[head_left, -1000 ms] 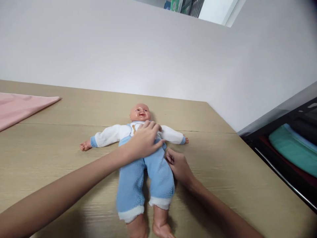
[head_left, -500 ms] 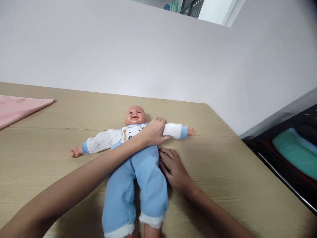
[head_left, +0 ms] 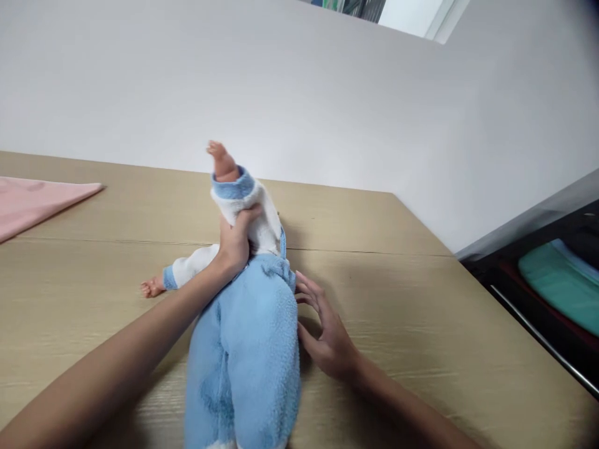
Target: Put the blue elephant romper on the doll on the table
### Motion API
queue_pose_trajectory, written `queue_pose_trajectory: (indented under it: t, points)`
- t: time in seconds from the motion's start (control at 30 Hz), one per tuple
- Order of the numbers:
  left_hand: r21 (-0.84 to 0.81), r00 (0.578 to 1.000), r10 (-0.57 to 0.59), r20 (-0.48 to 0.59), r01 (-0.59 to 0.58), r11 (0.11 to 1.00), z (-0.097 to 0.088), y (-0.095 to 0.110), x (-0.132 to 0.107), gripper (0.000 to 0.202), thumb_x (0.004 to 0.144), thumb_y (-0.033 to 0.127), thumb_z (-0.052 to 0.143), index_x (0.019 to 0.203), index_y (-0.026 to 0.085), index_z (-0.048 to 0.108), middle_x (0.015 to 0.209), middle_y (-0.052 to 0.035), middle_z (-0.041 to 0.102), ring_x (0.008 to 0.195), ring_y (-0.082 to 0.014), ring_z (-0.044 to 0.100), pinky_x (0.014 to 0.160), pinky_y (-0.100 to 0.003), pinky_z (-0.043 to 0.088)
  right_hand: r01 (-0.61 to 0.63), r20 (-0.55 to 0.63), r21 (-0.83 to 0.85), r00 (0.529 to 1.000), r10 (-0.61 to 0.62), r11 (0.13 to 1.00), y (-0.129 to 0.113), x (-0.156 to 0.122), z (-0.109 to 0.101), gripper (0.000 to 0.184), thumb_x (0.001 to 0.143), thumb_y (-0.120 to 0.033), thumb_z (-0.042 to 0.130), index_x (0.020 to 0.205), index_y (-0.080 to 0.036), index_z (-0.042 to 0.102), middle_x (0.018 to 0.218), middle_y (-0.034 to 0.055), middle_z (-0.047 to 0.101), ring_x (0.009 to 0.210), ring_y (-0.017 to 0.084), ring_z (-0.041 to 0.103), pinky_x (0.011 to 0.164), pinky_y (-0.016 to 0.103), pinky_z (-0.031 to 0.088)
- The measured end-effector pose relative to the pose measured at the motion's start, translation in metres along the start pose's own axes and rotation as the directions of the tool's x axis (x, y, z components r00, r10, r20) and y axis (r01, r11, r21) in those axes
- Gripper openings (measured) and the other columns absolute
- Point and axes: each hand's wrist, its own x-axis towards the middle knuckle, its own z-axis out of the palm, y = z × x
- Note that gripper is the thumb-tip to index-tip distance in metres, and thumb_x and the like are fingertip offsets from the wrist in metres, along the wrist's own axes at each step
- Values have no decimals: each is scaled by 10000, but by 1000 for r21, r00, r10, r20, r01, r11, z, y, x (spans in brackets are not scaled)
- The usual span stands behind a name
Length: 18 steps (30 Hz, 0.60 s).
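Note:
A baby doll (head_left: pixel 253 337) in fluffy blue trousers and a white top with blue cuffs lies on the table, its body tipped onto one side. My left hand (head_left: pixel 238 237) is closed round the doll's raised sleeve (head_left: pixel 264 215), and the doll's hand sticks up above it. The doll's other arm (head_left: pixel 189 268) stretches out to the left on the tabletop. Its head is hidden behind my left hand and the sleeve. At the doll's right hip, my right hand (head_left: pixel 322 327) has its fingers apart, the fingertips against the blue fabric.
The wooden table (head_left: pixel 397 299) meets a pale wall (head_left: pixel 281 93) at the back. A pink cloth (head_left: pixel 42 202) lies at the table's left. Beyond the right edge are green folded fabric (head_left: pixel 556 287) and a metal rail (head_left: pixel 543 337).
My left hand has pulled the doll's sleeved arm up and across to the left, turning the doll from its back onto its side. My right hand stays by the hip, its fingers more spread.

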Motion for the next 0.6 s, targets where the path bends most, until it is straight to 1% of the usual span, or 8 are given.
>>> queue_pose_trajectory:
  t: [0.07,0.13,0.23,0.3,0.4,0.5,0.53,0.6]
  points:
    - [-89,1000,18,-14,-19,996,-4,5,0,228,745,429,749,819,214,726,760,-54,752,886,-322,767,758,-390,630,-51,-9,96,999,53,994,-8,9,8,655,1045,-344,695,1638,-351,417,1585,132,594,1424,324,608,1169,548,540]
    - [-139,996,73,-59,-81,987,-9,11,1,217,810,403,675,793,195,735,749,-55,740,872,-297,768,749,-365,625,-83,-5,172,996,85,982,-17,22,17,531,1054,-363,683,1552,-331,503,1524,122,630,1393,303,626,1158,523,550]
    - [-203,976,147,-159,-178,963,-19,18,6,205,806,350,650,770,167,734,741,-32,721,753,-222,721,740,-329,611,-58,-10,246,998,62,967,-29,49,34,407,1040,-369,702,1425,-310,584,1417,100,658,1307,271,659,1121,475,566]
    - [-254,970,134,-204,-185,949,-27,21,11,228,771,376,650,759,161,724,733,-30,721,688,-200,684,744,-339,616,-17,-34,265,999,27,964,-34,68,45,366,1010,-392,749,1336,-297,615,1335,83,667,1223,251,675,1102,451,566]
    - [-269,963,94,-252,-163,949,-40,24,19,284,765,429,631,779,159,716,734,-44,722,711,-221,692,806,-395,640,26,-52,247,999,-14,969,-39,92,57,300,991,-472,766,1190,-282,648,1192,57,674,1125,238,663,1065,425,558]
    - [-261,954,98,-283,-174,949,-52,27,25,238,763,415,637,809,186,683,744,-27,717,745,-230,704,858,-430,653,35,-25,250,999,-30,968,-41,108,65,293,1022,-553,694,1086,-270,653,1090,38,664,1048,227,641,991,391,551]
    - [-265,949,104,-297,-187,946,-55,28,27,216,752,405,641,820,201,665,741,-16,715,745,-228,703,856,-429,655,28,-16,267,1000,-25,963,-42,112,67,313,1032,-580,665,1057,-268,646,1056,29,658,1016,220,634,961,377,546]
    - [-263,954,85,-289,-164,951,-63,29,31,218,739,418,635,847,229,630,740,4,710,764,-221,705,856,-412,656,0,10,313,1000,-3,950,-43,118,70,363,1039,-631,624,1008,-269,627,975,8,635,933,202,612,894,350,531]
